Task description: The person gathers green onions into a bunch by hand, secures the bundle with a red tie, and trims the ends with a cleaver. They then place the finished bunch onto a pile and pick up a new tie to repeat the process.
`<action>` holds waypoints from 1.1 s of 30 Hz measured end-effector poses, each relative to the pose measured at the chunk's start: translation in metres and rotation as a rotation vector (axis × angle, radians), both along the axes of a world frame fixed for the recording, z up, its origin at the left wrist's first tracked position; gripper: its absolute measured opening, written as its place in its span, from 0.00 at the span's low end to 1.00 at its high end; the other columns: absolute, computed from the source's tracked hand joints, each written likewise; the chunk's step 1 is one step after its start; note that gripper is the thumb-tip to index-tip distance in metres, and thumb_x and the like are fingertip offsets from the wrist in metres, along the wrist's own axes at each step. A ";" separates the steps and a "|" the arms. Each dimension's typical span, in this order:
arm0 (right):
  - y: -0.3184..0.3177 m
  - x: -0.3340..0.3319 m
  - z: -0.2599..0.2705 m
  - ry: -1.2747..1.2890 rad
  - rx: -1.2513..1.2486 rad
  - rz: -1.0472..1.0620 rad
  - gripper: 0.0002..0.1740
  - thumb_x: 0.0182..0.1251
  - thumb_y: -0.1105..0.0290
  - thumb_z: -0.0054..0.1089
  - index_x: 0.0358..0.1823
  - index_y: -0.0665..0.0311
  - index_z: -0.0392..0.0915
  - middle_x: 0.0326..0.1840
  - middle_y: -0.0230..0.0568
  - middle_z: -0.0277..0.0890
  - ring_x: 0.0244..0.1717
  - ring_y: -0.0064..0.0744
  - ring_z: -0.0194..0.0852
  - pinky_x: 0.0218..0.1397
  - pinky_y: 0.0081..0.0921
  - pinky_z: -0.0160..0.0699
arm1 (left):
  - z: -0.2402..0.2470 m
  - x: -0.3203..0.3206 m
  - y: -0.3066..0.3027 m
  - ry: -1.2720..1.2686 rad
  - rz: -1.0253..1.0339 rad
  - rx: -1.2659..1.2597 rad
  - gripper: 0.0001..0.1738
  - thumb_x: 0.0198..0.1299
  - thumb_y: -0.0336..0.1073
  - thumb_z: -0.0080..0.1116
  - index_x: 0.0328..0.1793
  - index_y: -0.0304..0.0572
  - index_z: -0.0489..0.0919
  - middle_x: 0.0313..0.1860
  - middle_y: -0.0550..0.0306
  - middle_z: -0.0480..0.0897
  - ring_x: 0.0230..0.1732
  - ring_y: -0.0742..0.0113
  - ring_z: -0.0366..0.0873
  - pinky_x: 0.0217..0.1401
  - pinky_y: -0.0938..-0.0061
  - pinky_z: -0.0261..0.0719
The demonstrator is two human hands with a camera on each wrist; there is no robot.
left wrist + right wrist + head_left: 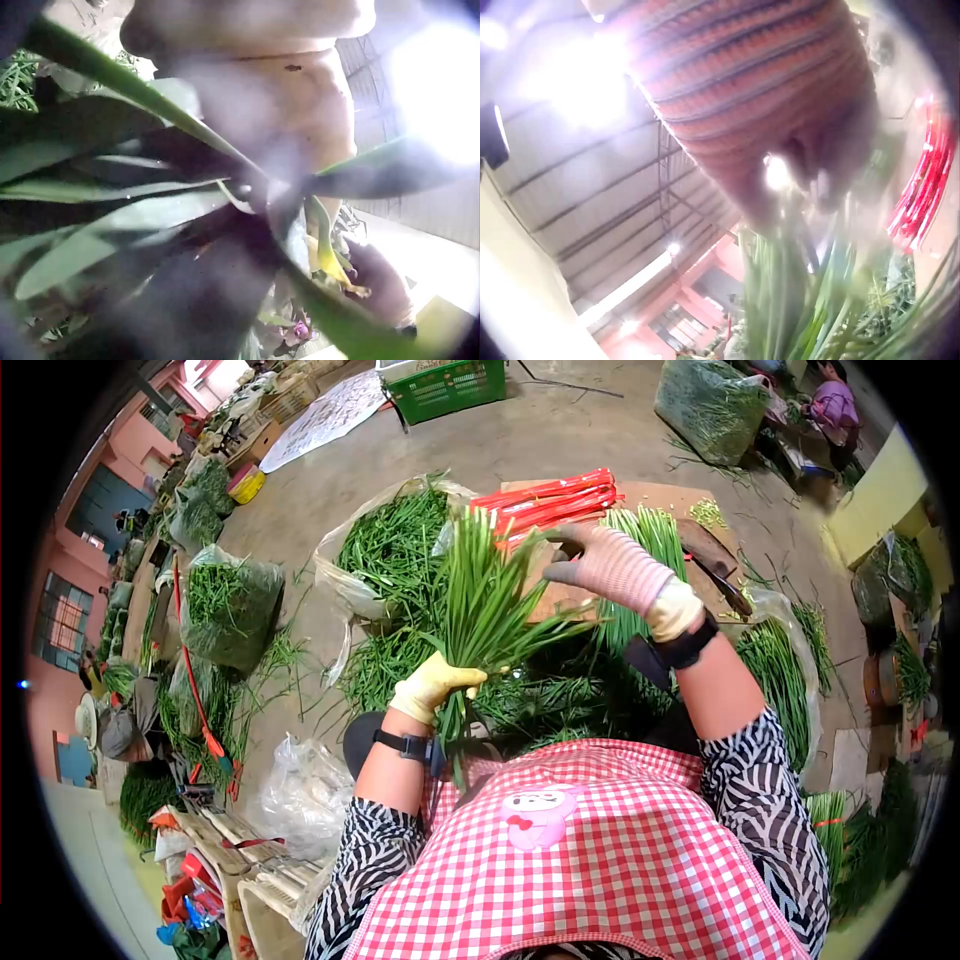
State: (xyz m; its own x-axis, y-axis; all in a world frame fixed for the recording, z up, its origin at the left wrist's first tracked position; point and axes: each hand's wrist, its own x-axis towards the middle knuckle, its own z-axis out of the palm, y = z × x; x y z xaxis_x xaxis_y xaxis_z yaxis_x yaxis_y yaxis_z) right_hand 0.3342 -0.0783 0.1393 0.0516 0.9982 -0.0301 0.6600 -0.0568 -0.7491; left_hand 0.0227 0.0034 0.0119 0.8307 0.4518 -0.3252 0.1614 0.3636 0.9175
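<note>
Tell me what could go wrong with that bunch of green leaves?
The left hand grips the bunch only near its bottom, so loose leaves might slide out. The right hand is at the fanned tips; a tug there could tear them. What looks like a knife lies on the board nearby; a careless reach could hurt.

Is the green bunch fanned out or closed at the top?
Fanned out: the green bunch spreads wide above the left hand gripping its stems.
</note>
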 end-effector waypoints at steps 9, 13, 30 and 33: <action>0.015 0.006 -0.042 0.662 0.043 0.016 0.19 0.68 0.57 0.71 0.50 0.65 0.87 0.45 0.39 0.87 0.44 0.32 0.83 0.58 0.32 0.81 | 0.002 -0.001 -0.004 -0.046 0.032 -0.032 0.26 0.56 0.30 0.70 0.63 0.31 0.84 0.52 0.49 0.91 0.29 0.72 0.79 0.32 0.77 0.77; 0.003 0.030 -0.021 1.445 0.273 0.050 0.16 0.70 0.62 0.68 0.52 0.64 0.86 0.56 0.44 0.86 0.50 0.39 0.86 0.67 0.40 0.81 | 0.003 -0.002 -0.002 -0.058 0.102 0.005 0.26 0.57 0.32 0.71 0.63 0.31 0.85 0.51 0.51 0.91 0.30 0.75 0.78 0.33 0.79 0.76; 0.036 -0.023 -0.051 0.475 0.006 -0.322 0.24 0.69 0.52 0.71 0.52 0.67 0.86 0.28 0.34 0.82 0.28 0.23 0.76 0.35 0.27 0.78 | -0.005 0.010 -0.008 -0.023 0.097 -0.062 0.22 0.61 0.27 0.72 0.63 0.34 0.84 0.48 0.56 0.89 0.34 0.75 0.81 0.32 0.79 0.79; 0.029 -0.016 -0.055 0.583 -0.010 -0.306 0.19 0.74 0.55 0.65 0.46 0.66 0.87 0.30 0.34 0.84 0.27 0.21 0.78 0.29 0.23 0.72 | -0.014 0.002 -0.001 0.031 0.042 0.089 0.24 0.61 0.28 0.72 0.65 0.34 0.84 0.53 0.54 0.90 0.36 0.76 0.81 0.33 0.80 0.80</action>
